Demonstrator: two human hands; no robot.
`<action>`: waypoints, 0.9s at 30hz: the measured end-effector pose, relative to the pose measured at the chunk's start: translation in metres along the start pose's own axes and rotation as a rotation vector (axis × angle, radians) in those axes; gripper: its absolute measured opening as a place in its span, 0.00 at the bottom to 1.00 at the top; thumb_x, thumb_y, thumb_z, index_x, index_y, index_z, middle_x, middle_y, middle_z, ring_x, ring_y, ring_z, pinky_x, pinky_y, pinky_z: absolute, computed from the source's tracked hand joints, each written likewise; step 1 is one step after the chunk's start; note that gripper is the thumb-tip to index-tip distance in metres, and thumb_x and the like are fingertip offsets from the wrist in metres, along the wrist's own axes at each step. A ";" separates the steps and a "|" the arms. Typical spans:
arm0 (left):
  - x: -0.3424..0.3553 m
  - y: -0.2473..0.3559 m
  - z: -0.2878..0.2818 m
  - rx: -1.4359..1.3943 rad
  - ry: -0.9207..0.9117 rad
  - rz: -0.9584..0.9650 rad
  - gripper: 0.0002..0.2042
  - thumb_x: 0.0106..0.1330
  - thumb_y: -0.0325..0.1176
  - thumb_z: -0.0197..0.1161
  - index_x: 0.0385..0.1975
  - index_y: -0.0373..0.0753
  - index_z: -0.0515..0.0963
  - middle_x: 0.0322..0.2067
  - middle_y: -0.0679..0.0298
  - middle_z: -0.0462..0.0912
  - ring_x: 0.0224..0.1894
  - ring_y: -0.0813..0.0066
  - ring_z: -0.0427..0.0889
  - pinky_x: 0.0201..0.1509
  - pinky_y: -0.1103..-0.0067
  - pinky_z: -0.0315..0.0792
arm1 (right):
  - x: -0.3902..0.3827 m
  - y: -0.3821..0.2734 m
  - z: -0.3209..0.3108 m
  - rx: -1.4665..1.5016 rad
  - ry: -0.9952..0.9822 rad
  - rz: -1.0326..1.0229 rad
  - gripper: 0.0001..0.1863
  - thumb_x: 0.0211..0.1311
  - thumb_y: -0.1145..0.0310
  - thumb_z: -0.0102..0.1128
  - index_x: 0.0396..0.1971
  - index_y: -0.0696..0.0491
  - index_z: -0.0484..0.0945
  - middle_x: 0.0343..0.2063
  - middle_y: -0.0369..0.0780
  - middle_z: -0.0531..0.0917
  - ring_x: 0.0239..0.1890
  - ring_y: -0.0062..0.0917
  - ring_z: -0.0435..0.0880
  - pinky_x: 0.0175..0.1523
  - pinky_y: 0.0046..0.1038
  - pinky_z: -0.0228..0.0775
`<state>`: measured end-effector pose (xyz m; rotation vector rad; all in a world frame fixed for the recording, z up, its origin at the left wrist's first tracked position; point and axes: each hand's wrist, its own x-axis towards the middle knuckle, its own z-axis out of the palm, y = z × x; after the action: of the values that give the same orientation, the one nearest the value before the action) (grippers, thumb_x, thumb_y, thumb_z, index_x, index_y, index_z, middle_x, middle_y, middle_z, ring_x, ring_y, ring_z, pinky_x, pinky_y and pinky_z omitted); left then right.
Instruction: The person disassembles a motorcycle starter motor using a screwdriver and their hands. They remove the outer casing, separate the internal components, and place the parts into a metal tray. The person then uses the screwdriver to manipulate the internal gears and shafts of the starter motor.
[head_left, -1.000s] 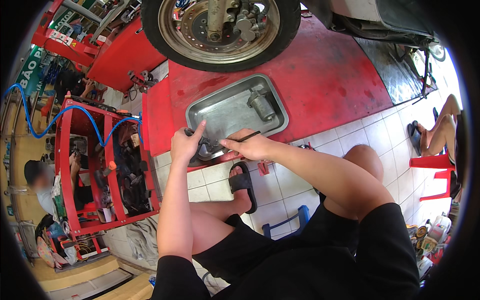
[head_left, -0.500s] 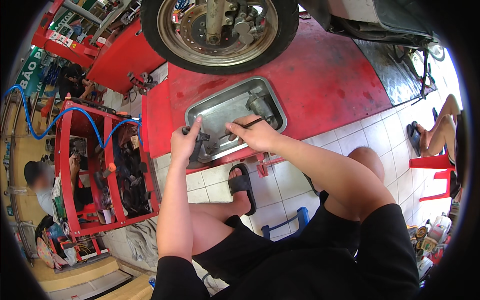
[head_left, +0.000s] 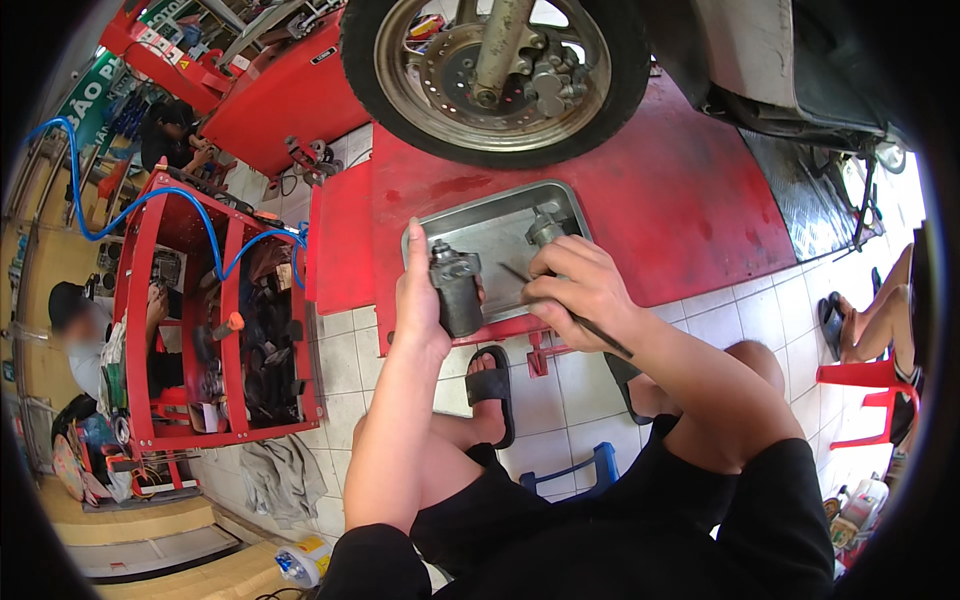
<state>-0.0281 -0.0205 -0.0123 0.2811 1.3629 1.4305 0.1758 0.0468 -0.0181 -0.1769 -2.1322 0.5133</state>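
Note:
My left hand (head_left: 428, 290) is closed around a dark cylindrical metal housing (head_left: 460, 300), held upright over the lower left of a shallow steel tray (head_left: 480, 200). My right hand (head_left: 580, 285) has curled fingers gripping a thin dark rod tool (head_left: 605, 340), which slants across the tray's right part with one end pointing toward the housing. Behind my right hand a second metal cylinder (head_left: 543, 227) lies in the tray, partly hidden by my fingers. The tray rests on a red lift platform (head_left: 670, 210), near its front edge.
A motorcycle front wheel (head_left: 405, 95) stands behind the tray. Left are a red tool cart (head_left: 140, 400), a coiled blue hose (head_left: 205, 220) and two people (head_left: 90, 350) (head_left: 170, 145). A seated person's legs (head_left: 880, 320) and red stool (head_left: 850, 372) are right. A blue stool (head_left: 600, 465) is below me.
The view has shifted. My left hand has turned the dark housing upright. My right hand has moved right, toward the second cylinder, and the rod now slants the other way.

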 end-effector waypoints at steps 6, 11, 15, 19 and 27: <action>-0.005 -0.012 0.012 0.234 -0.138 0.266 0.38 0.68 0.73 0.37 0.39 0.36 0.74 0.27 0.61 0.80 0.23 0.72 0.80 0.29 0.75 0.76 | -0.007 0.005 -0.007 0.121 -0.021 0.345 0.14 0.54 0.72 0.69 0.41 0.55 0.80 0.25 0.39 0.75 0.26 0.34 0.78 0.32 0.32 0.71; -0.005 -0.026 0.012 0.429 -0.417 0.470 0.41 0.68 0.73 0.34 0.49 0.33 0.72 0.30 0.64 0.79 0.34 0.81 0.78 0.40 0.82 0.72 | 0.010 -0.011 -0.024 0.098 -0.118 0.335 0.41 0.41 0.52 0.81 0.55 0.56 0.74 0.39 0.42 0.78 0.39 0.38 0.82 0.40 0.35 0.76; -0.006 -0.030 0.015 0.533 -0.533 0.526 0.47 0.63 0.77 0.36 0.54 0.32 0.70 0.41 0.58 0.79 0.46 0.73 0.77 0.53 0.76 0.70 | 0.000 -0.009 -0.025 0.091 -0.221 0.286 0.54 0.36 0.46 0.81 0.63 0.57 0.67 0.50 0.46 0.77 0.47 0.44 0.80 0.46 0.38 0.77; 0.000 -0.034 0.014 0.566 -0.575 0.568 0.49 0.61 0.79 0.38 0.58 0.31 0.69 0.49 0.56 0.77 0.55 0.69 0.73 0.60 0.73 0.66 | -0.006 -0.011 -0.022 0.093 -0.299 0.337 0.54 0.38 0.51 0.81 0.66 0.56 0.64 0.50 0.50 0.79 0.48 0.48 0.80 0.49 0.41 0.76; 0.003 -0.033 0.011 0.504 -0.540 0.328 0.50 0.60 0.79 0.31 0.61 0.34 0.66 0.43 0.59 0.81 0.43 0.75 0.82 0.45 0.79 0.79 | 0.006 -0.015 -0.021 0.281 -0.259 0.616 0.48 0.39 0.59 0.80 0.62 0.60 0.68 0.47 0.54 0.83 0.51 0.48 0.82 0.55 0.38 0.75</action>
<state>-0.0035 -0.0201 -0.0370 1.1764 1.2303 1.1217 0.1902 0.0410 0.0034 -0.6457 -2.2052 1.2414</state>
